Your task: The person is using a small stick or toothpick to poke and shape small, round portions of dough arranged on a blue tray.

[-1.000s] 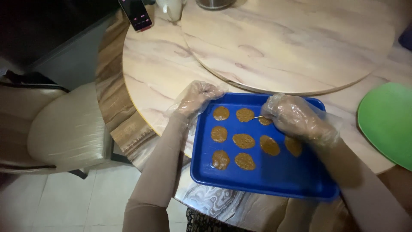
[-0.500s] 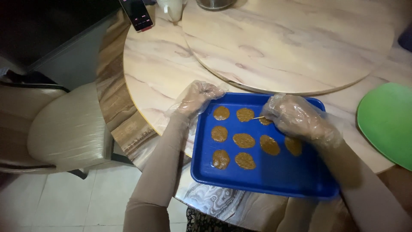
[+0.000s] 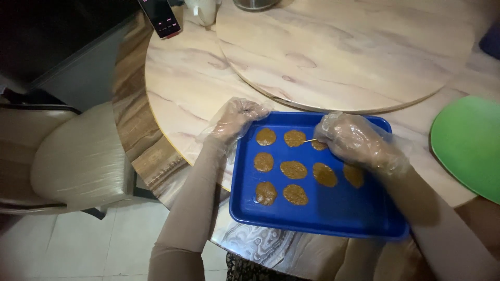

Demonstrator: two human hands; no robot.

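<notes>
On the round marble-look table (image 3: 187, 83), with its wood-grain edge band, sits a big round wooden turntable (image 3: 344, 47) covering most of the top. Left of the table, a beige padded chair (image 3: 73, 161) stands on a tiled floor (image 3: 78, 244). A green round plate (image 3: 469, 145) lies at the right edge, partly cut off by the frame.

At the near edge of the table lies a blue rectangular tray (image 3: 333, 213), its far edge just beside the turntable rim and its near edge overhanging the table a little. It holds brown flat patties (image 3: 294, 169) in rough rows, eight in view, set apart from one another, one partly hidden under the right hand. The near half of the tray is bare.

Both hands wear clear loose plastic gloves, tan sleeves on the arms. Left hand (image 3: 237, 118) rests at the tray's far-left corner, fingers curled together, touching the tray rim; cannot tell if it really grips it. Right hand (image 3: 354, 140) hovers over the far-right patties, fingers bunched and pinching a thin pale stick (image 3: 310, 140), its tip pointing left, close to the top-middle patty (image 3: 295, 138); touching or not, cannot tell.

At the far side: a dark phone (image 3: 161, 18) with a red case, a pale cup (image 3: 204, 10), and a metal pot base (image 3: 255, 4), all cropped by the top edge.
</notes>
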